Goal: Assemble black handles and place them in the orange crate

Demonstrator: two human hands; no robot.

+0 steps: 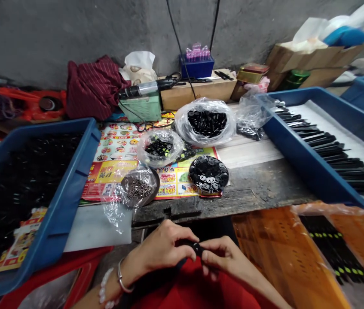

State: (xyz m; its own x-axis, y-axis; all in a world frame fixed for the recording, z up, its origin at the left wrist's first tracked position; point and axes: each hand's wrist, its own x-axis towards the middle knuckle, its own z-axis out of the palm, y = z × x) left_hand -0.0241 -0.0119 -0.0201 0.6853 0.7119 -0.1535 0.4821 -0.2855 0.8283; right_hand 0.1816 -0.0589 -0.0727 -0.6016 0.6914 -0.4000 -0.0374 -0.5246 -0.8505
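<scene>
the left hand (pixel 160 249) and right hand (pixel 223 257) meet low before the worktop (pixel 265 184), both pinching 1 small black part (pixel 197 247) between fingertips, close to the body, probably for steady control; the pile of black discs (pixel 209 173) lies within reach.

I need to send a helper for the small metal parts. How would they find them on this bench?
Start at the colourful printed flyer on the bench. At its front edge sits a round dark dish in clear plastic wrap. It alone holds silvery metal pieces; neighbouring bags hold black parts.
</scene>
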